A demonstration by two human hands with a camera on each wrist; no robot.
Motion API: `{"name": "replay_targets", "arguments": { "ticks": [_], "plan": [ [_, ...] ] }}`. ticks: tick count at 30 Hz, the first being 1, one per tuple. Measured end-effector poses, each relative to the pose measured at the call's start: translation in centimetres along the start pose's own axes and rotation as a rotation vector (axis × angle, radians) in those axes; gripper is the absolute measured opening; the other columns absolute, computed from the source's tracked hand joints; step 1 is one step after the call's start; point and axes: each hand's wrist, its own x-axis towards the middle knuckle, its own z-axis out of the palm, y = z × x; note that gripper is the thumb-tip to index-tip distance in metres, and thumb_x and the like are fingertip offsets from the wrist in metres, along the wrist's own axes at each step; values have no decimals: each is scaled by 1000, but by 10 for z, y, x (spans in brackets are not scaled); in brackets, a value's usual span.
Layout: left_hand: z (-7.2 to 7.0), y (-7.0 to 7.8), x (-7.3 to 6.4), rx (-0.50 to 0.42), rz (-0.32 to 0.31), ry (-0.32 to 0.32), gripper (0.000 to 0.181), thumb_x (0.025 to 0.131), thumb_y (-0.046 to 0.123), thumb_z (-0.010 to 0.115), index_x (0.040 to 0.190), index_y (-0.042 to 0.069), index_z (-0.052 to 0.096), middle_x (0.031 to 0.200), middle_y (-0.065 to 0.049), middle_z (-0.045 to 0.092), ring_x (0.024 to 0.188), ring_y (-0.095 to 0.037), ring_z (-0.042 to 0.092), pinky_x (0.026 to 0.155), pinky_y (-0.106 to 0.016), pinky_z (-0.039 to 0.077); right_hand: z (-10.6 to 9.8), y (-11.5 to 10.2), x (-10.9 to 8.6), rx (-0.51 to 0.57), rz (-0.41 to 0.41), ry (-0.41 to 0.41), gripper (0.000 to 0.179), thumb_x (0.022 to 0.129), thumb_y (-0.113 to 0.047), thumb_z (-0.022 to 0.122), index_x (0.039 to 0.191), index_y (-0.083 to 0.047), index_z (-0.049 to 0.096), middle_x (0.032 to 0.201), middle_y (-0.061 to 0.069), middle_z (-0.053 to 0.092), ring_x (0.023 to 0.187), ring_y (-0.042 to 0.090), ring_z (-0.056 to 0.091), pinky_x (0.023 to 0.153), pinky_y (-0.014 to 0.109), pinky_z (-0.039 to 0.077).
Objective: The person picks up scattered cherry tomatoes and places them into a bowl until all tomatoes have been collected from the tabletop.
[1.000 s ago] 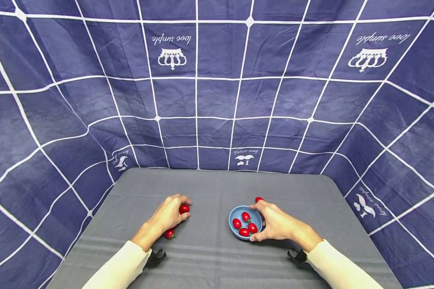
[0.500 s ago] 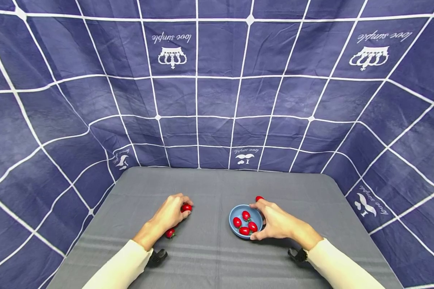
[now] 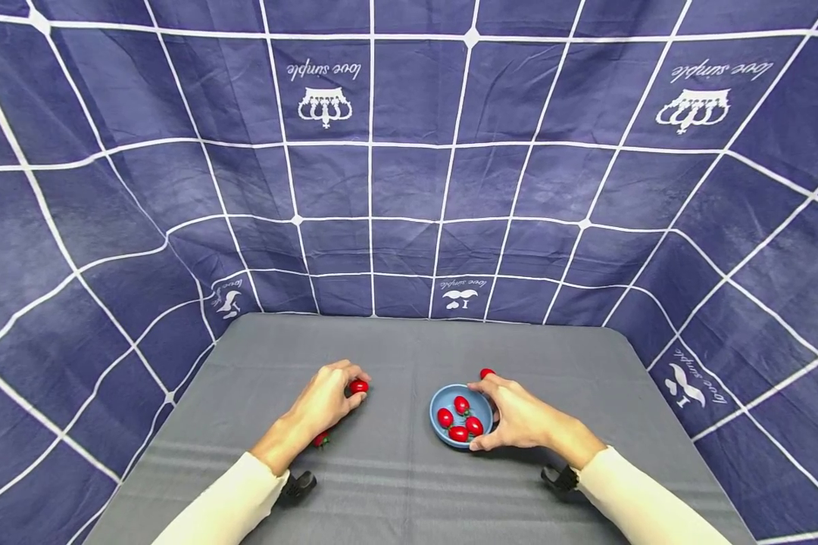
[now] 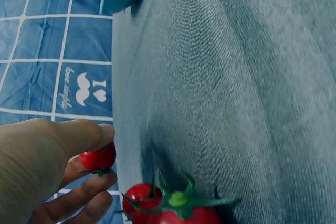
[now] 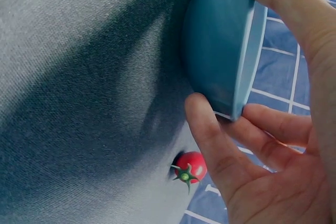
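Observation:
My left hand (image 3: 320,397) pinches a cherry tomato (image 3: 359,386) between thumb and fingers. In the left wrist view that tomato (image 4: 101,157) shows its green stem end and appears raised off the cloth. Below the hand lie two more cherry tomatoes (image 4: 191,216) with green calyxes; the head view shows only part of one (image 3: 321,439), mostly under the wrist. My right hand (image 3: 518,416) grips the right side of a small blue bowl (image 3: 436,431), thumb at the near rim and fingers around the far side. Several cherry tomatoes (image 3: 474,426) rest inside the bowl.
Just behind the right hand, a single cherry tomato (image 3: 487,373) lies on the grey cloth-covered table (image 3: 409,484). A blue curtain with white grid lines (image 3: 409,182) encloses the back and both sides.
My left hand has shifted slightly right and away from me with the pinched tomato, farther from the tomato near its wrist. The right hand and bowl stay in place.

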Motion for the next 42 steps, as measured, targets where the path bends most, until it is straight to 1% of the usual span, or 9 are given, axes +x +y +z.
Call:
{"name": "replay_targets", "arguments": {
  "ticks": [6, 9, 13, 16, 19, 24, 30, 37, 42],
  "plan": [
    [1, 9, 1, -14, 27, 5, 25, 92, 7, 98, 114, 9, 88, 105, -2, 81, 92, -22, 78, 83, -39, 67, -2, -3, 3, -21, 5, -25, 103, 76, -44, 111, 156, 5, 67, 136, 18, 70, 83, -2, 71, 85, 24, 67],
    [2, 14, 3, -30, 42, 7, 24, 92, 7, 98, 114, 10, 88, 104, -1, 81, 90, -22, 77, 82, -37, 66, -3, -4, 3, -37, -4, -33, 103, 76, -44, 111, 156, 6, 67, 131, 14, 68, 80, -2, 70, 85, 24, 67],
    [2, 20, 5, -57, 56, 12, 25, 92, 6, 98, 114, 9, 87, 102, -1, 80, 87, -21, 76, 79, -33, 63, -4, -5, 5, -79, -32, -19, 101, 74, -47, 111, 152, 5, 71, 120, 5, 67, 83, 0, 68, 85, 24, 64],
    [3, 26, 7, -72, 68, 16, 25, 91, 7, 98, 114, 9, 86, 100, -1, 79, 85, -21, 75, 77, -30, 62, -4, -5, 5, -105, -50, -8, 99, 73, -48, 111, 149, 4, 74, 115, 2, 68, 87, 2, 66, 85, 24, 62],
    [5, 31, 9, -83, 81, 23, 25, 91, 8, 99, 111, 10, 85, 98, -1, 77, 83, -21, 74, 75, -28, 60, -4, -4, 6, -114, -49, -6, 98, 73, -48, 111, 148, 3, 75, 112, 0, 68, 88, 4, 65, 84, 23, 60],
    [11, 39, 12, -108, 110, 38, 24, 90, 7, 100, 108, 12, 84, 96, -1, 77, 81, -16, 74, 74, -23, 61, -3, -3, 6, -136, -35, -18, 97, 73, -50, 110, 149, 0, 75, 114, -3, 68, 91, 5, 65, 88, 24, 60],
    [17, 51, 15, -183, 145, 52, 23, 90, 3, 98, 107, 9, 83, 97, -5, 78, 80, -16, 79, 75, -25, 67, -3, -3, 9, -141, -49, -21, 97, 74, -51, 110, 148, 1, 75, 113, -2, 67, 92, 8, 66, 88, 26, 60],
    [22, 64, 22, -191, 181, 72, 24, 90, 4, 98, 109, 7, 84, 98, -5, 79, 78, -14, 77, 74, -20, 64, -4, -3, 9, -128, -59, -19, 98, 73, -50, 110, 148, 3, 75, 112, -1, 67, 91, 9, 67, 86, 25, 60],
    [24, 72, 25, -207, 197, 71, 24, 91, 3, 97, 111, 5, 84, 100, -6, 80, 80, -18, 79, 76, -27, 68, -3, -3, 7, -120, -41, -19, 97, 74, -49, 110, 148, 3, 75, 111, -1, 67, 89, 8, 66, 85, 24, 59]
  ]
}}
